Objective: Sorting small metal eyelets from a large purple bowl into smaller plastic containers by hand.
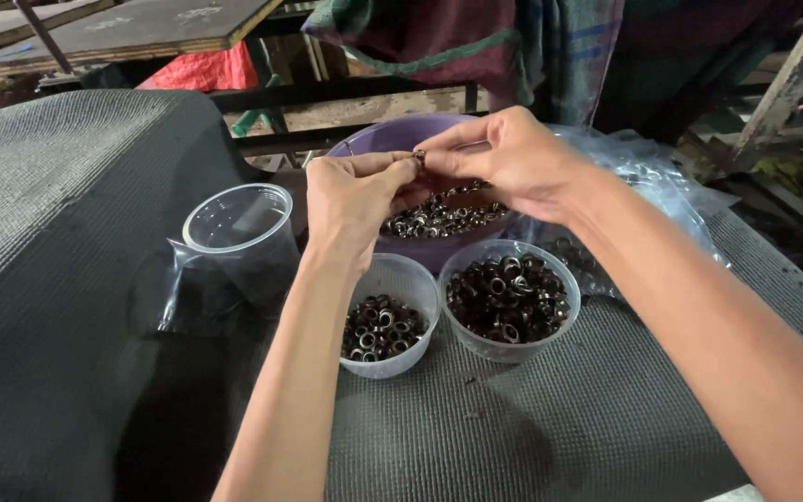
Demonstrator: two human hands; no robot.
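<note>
Two hands are meeting above the purple bowl (pixel 439 249): the left hand (pixel 353 200) and the right hand (pixel 511 160) are both pinching one small metal ring (pixel 419 156) between fingertips. I am thinking it could be slipping out, such a tiny smooth piece, and falling among the rings in the two near cups (pixel 392 321), getting mixed there.

Work surface: dark grey ribbed mat (pixel 67 232) covering the bench, running from 7 to 5 o'clock. At 11 o'clock, flat wooden boards (pixel 123 28) with a thin metal rod across them. Red cloth or sheet (pixel 202 70) just below the boards. Black metal rail (pixel 346 93) crossing near 12. Checked fabric (pixel 476 42), dark red and green, hanging at 12–1. Pale weathered wooden frame (pixel 792 79) at 2 o'clock. Ground behind looks like bare dirt, hard to tell. Light is dim, diffuse daylight.
</note>
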